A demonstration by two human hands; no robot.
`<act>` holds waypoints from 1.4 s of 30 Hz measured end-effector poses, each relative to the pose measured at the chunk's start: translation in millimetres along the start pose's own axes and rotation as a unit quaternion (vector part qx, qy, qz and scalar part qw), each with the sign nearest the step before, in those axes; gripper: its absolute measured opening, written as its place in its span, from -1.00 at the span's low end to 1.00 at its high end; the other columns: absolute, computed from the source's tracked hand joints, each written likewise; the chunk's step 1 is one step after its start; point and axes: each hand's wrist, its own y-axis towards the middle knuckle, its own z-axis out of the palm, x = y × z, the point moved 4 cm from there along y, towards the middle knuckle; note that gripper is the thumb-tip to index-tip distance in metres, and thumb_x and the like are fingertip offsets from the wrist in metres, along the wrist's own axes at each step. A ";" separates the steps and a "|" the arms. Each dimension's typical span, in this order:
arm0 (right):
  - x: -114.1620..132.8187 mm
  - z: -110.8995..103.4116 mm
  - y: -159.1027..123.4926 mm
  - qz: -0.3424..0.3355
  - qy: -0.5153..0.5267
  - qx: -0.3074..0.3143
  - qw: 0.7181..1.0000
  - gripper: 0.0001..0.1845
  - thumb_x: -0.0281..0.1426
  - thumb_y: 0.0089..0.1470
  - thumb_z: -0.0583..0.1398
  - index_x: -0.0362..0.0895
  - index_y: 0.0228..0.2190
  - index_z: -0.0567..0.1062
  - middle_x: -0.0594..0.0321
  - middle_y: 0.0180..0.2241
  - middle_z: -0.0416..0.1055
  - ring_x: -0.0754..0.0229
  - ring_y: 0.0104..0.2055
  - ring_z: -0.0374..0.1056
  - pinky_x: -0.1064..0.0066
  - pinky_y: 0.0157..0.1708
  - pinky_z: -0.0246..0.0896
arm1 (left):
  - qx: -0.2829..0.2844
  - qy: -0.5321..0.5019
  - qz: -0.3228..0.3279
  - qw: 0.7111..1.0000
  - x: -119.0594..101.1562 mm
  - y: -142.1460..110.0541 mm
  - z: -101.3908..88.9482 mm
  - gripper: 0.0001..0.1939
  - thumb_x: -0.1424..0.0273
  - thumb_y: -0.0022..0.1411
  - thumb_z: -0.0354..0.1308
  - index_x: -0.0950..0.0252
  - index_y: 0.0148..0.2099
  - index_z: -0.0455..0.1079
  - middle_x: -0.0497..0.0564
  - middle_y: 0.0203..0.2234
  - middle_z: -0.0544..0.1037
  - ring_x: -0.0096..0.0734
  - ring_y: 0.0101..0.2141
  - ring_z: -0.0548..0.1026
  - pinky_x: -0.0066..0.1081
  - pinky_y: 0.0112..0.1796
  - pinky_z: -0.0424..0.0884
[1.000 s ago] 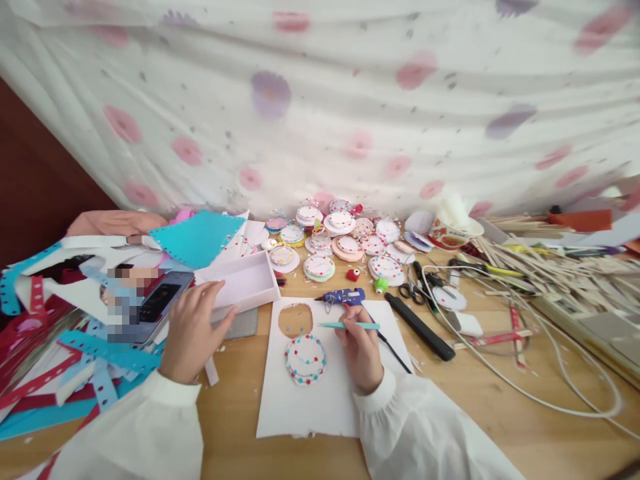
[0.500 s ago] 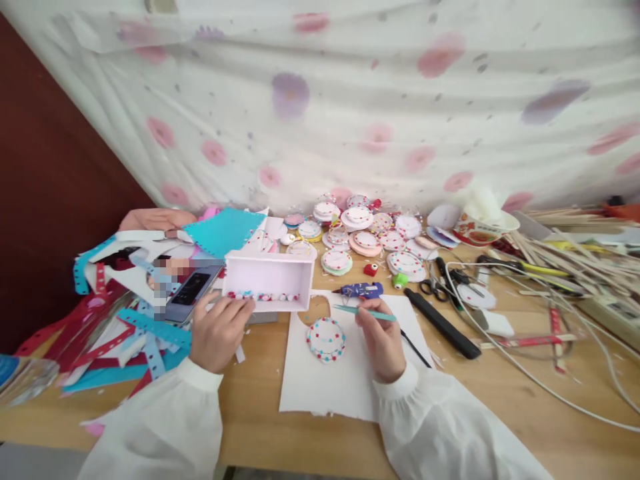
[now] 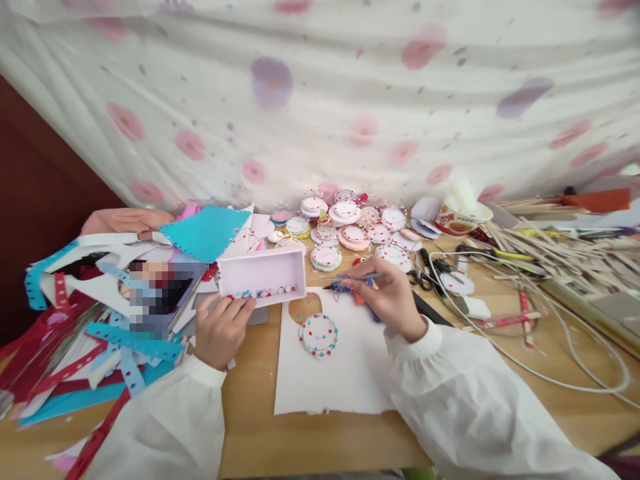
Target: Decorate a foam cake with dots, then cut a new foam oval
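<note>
My left hand (image 3: 223, 328) grips the near edge of a small white box (image 3: 263, 275) and holds it tilted toward me, so a row of tiny coloured beads shows along its lower inside wall. My right hand (image 3: 387, 299) is closed on a thin teal stick tool (image 3: 361, 275), raised just right of the box, its tip pointing left. Below and between the hands lies a round paper disc ringed with red and blue dots (image 3: 319, 335) on a white sheet (image 3: 330, 370) with a round hole cut out.
Several decorated round discs (image 3: 345, 230) are heaped at the back. A blue glue gun (image 3: 340, 287), scissors (image 3: 425, 277), a black bar, white cable (image 3: 550, 373) and wooden sticks (image 3: 565, 257) lie right. Red, blue and white paper strips (image 3: 75, 347) and a phone (image 3: 165, 300) crowd the left.
The left hand took the box and tilted it up toward me. The right hand lifted the teal tool off the white sheet and moved up toward the box.
</note>
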 end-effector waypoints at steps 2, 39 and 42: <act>-0.6 12.3 12.6 -0.017 -0.044 0.052 0.998 -0.87 -0.38 -0.04 0.32 -0.11 -0.50 0.46 0.25 -0.45 0.52 0.22 -0.38 0.43 0.42 -0.41 0.29 | -0.004 -0.007 0.012 1.000 -1.7 -2.4 5.8 -0.76 0.62 0.21 0.07 0.24 -0.17 0.46 -0.06 -0.44 0.60 -0.38 -0.43 0.46 -0.20 -0.11 0.18; -30.6 90.7 17.4 -0.115 -0.292 0.233 0.920 -0.79 -0.58 0.04 0.07 -0.09 -0.45 0.45 0.33 -0.51 0.46 0.33 -0.51 0.26 0.49 -0.53 -0.13 | 0.054 -0.092 -0.003 0.994 -6.1 -10.2 17.4 -0.78 0.56 0.28 0.02 0.27 -0.15 0.47 -0.03 -0.45 0.58 -0.41 -0.42 0.44 -0.23 -0.12 0.22; -30.9 91.6 14.1 -0.130 -0.328 0.255 0.900 -0.78 -0.60 0.03 0.07 -0.10 -0.44 0.45 0.32 -0.51 0.45 0.33 -0.52 0.25 0.48 -0.54 -0.17 | 0.057 -0.092 -0.002 0.994 -6.0 -10.9 19.0 -0.78 0.56 0.28 0.02 0.27 -0.14 0.46 -0.02 -0.44 0.58 -0.40 -0.41 0.43 -0.23 -0.12 0.21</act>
